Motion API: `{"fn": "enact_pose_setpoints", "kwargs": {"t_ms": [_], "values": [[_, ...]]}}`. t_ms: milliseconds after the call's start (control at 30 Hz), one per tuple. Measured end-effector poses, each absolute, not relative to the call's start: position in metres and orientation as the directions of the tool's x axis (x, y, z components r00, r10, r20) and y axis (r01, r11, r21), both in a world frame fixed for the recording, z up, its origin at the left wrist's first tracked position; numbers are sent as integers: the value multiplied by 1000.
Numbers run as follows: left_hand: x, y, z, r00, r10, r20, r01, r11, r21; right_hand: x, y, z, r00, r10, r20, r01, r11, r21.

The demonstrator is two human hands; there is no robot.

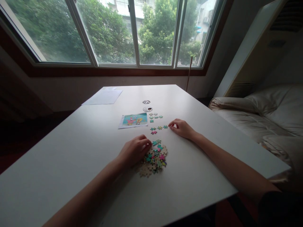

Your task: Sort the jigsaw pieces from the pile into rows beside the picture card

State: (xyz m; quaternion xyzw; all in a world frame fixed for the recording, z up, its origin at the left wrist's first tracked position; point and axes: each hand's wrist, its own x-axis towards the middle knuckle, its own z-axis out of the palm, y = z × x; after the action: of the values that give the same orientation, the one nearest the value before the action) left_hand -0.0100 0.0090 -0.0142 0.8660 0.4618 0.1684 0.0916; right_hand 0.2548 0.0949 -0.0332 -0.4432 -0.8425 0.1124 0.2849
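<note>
A heap of small jigsaw pieces [155,159] lies on the white table [82,151] in front of me. My left hand [133,150] rests at the heap's left edge, its fingers curled down onto the pieces. My right hand [181,127] lies further back on the right, fingertips pinched beside a short row of loose pieces [159,128]. Whether that pinch holds a piece is hidden. More separated pieces [155,117] sit behind the row. A colourful reference picture [133,120] lies flat to their left.
A sheet of paper [103,96] lies at the table's far left. Two round cable holes [147,105] sit near the middle back. A cushioned sofa [265,116] stands at the right, and a wide window [132,31] runs behind the table.
</note>
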Motion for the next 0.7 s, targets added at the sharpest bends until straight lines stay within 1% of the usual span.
{"fn": "enact_pose_setpoints", "kwargs": {"t_ms": [233, 367, 500, 600, 700], "values": [[-9, 9, -15, 501, 842, 200, 789, -539, 294, 233, 74, -25, -562, 739, 372, 612, 674, -413], [-5, 7, -13, 453, 869, 199, 828, -493, 267, 219, 58, -19, -631, 695, 345, 568, 717, -404], [1, 5, -12, 390, 899, 198, 861, -432, 268, 208, 48, -16, -694, 646, 317, 525, 756, -391], [5, 3, -13, 354, 913, 203, 873, -400, 278, 204, 46, -19, -704, 643, 301, 530, 758, -380], [7, 3, -14, 334, 919, 210, 876, -385, 291, 202, 48, -22, -692, 664, 285, 545, 738, -397]]}}
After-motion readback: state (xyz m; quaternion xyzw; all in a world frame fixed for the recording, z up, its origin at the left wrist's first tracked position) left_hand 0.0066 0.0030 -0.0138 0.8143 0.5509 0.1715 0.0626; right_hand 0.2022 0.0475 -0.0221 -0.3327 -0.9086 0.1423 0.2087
